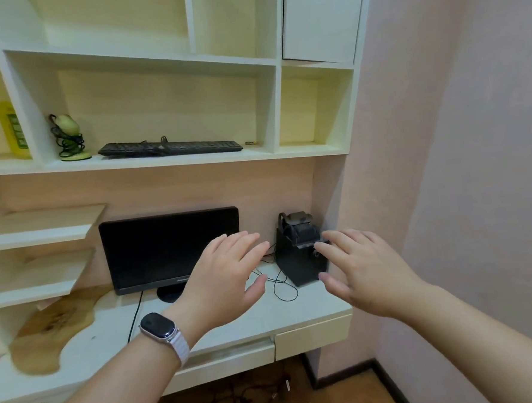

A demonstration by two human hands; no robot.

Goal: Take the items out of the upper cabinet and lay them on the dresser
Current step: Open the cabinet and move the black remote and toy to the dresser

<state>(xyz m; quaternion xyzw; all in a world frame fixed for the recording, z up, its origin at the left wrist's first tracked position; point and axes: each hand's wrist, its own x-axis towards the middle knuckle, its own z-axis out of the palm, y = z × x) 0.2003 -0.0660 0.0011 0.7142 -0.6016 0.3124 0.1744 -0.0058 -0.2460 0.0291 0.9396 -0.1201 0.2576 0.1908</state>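
A black keyboard lies flat on the wide upper shelf. To its left stands a green figure wrapped in a dark cable. A small brass-coloured object lies to the keyboard's right. A yellow bottle stands in the compartment further left. My left hand, with a watch on its wrist, and my right hand are both stretched out, fingers straight, holding nothing. They hover above the white dresser top, on either side of a black device that stands there.
A black monitor stands on the dresser, with thin black wires trailing beside the device. A brown stain spreads over the dresser's left part. A closed white cabinet door is at the top right. Cables lie on the floor below.
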